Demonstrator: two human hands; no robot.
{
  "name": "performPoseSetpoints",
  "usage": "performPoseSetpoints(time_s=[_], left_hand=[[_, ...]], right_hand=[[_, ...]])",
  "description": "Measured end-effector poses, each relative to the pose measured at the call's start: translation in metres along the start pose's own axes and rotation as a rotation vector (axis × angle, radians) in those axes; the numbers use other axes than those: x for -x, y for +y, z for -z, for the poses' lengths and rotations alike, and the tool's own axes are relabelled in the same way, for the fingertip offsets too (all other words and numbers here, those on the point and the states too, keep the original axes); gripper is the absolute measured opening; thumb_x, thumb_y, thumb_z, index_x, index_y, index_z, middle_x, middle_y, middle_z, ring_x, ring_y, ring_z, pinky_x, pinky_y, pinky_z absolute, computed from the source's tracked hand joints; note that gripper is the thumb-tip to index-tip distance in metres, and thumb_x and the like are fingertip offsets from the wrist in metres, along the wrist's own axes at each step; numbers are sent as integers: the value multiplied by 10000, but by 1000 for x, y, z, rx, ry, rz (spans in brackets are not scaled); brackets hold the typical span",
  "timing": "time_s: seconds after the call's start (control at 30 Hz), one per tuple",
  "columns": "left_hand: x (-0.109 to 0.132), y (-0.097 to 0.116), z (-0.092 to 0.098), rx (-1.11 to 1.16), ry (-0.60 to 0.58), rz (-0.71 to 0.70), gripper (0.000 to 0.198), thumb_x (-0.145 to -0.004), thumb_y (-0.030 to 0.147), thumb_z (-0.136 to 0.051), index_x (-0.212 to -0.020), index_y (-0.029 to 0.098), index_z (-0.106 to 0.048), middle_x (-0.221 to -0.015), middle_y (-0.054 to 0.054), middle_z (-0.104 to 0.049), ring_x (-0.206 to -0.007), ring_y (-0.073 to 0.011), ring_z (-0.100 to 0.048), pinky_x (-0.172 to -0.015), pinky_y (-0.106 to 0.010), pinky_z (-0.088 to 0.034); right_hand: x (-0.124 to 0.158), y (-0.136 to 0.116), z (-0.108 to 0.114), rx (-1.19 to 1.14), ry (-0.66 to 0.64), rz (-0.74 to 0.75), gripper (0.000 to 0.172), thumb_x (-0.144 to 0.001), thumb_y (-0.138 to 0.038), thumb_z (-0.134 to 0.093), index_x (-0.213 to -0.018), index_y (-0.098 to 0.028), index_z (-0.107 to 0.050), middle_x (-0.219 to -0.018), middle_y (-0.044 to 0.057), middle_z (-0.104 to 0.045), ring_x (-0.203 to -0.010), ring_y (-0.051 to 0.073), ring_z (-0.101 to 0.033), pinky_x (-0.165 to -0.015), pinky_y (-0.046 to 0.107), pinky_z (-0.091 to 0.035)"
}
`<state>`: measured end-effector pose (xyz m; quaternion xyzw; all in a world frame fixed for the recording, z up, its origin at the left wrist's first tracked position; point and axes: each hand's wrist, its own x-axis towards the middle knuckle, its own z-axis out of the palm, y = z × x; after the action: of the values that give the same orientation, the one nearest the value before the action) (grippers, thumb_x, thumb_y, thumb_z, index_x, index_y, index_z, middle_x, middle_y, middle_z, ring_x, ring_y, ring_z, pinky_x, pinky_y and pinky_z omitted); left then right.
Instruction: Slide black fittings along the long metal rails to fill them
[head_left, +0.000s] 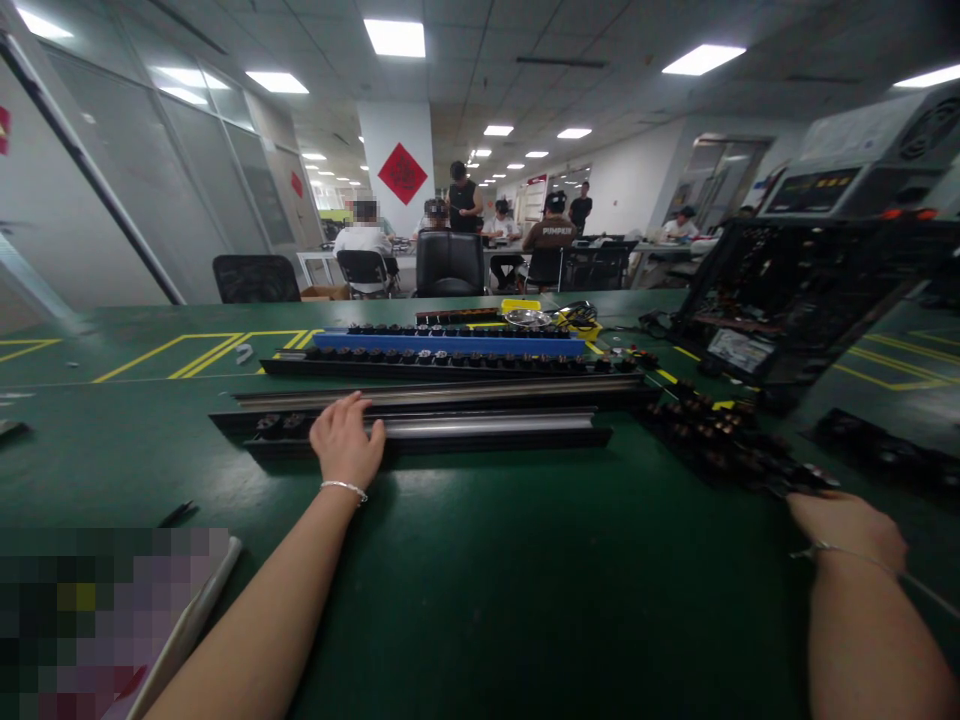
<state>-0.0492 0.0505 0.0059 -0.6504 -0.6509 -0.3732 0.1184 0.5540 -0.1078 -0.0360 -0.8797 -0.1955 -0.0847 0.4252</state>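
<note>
My left hand (346,440) rests across the front black rail (480,430), which has a silvery channel. Its fingers are apart over the rail, with the thumb toward the right. Just left of the hand, several small black parts (281,424) sit in the channel. At the right, my right hand (851,528) reaches to the edge of a heap of small dark parts with coppery bits (720,435); its fingers are hidden and blurred there. Behind the front rail lie another long rail (450,394), a black rail filled with small parts (435,364) and a blue rail (450,344).
A dark open case (795,290) carrying a grey boxed device (874,160) stands at the right. A yellow tray (521,305) and cables lie at the back. Black parts (885,450) rest far right; dark tweezers-like tool (178,514) at left. People sit beyond the green table (525,580).
</note>
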Motion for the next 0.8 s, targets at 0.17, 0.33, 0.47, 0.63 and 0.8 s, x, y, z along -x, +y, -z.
performPoseSetpoints(time_s=[0.17, 0.33, 0.47, 0.63, 0.8], left_hand=[[-11, -36, 0, -62, 191, 399, 466, -778, 351, -508, -1210, 181, -478, -1369, -89, -419, -1250, -309, -333, -1018, -481, -291], [-16, -54, 0, -51, 111, 592, 508, -756, 319, -521, -1218, 115, -473, -1270, -166, -489, -1214, -317, -394, -1005, -454, -323], [-17, -54, 4, -48, 74, 616, 459, -764, 327, -512, -1192, 162, -511, -1256, -148, -511, -1203, -317, -411, -967, -463, -351], [-18, -56, 8, -88, 88, 665, 415, -754, 341, -528, -1138, 184, -549, -1201, -150, -546, -1175, -338, -422, -924, -508, -358], [-19, -58, 11, -106, 74, 683, 385, -761, 360, -523, -1100, 182, -563, -1154, -160, -573, -1153, -345, -432, -909, -539, -350]], right_hand=[[33, -37, 1, 102, 89, -16, 519, -511, -285, -568, -1020, -238, -653, -1142, 284, -496, -1124, 400, -429, -739, 564, -325], [100, -111, -13, 96, 98, 689, 488, -671, -288, -439, -1090, -92, -593, -1058, 204, -577, -1069, 310, -491, -916, 450, -361], [149, -151, -36, 59, -135, 1081, 414, -745, -271, -430, -1110, -138, -574, -1183, 134, -552, -1152, 266, -454, -970, 425, -347], [189, -182, -68, 21, -279, 1144, 432, -813, -304, -421, -1210, -167, -525, -1300, 114, -499, -1232, 254, -394, -1014, 442, -312], [207, -195, -90, 29, -325, 992, 392, -858, -329, -355, -1159, -193, -567, -1275, 93, -534, -1213, 243, -420, -1023, 477, -265]])
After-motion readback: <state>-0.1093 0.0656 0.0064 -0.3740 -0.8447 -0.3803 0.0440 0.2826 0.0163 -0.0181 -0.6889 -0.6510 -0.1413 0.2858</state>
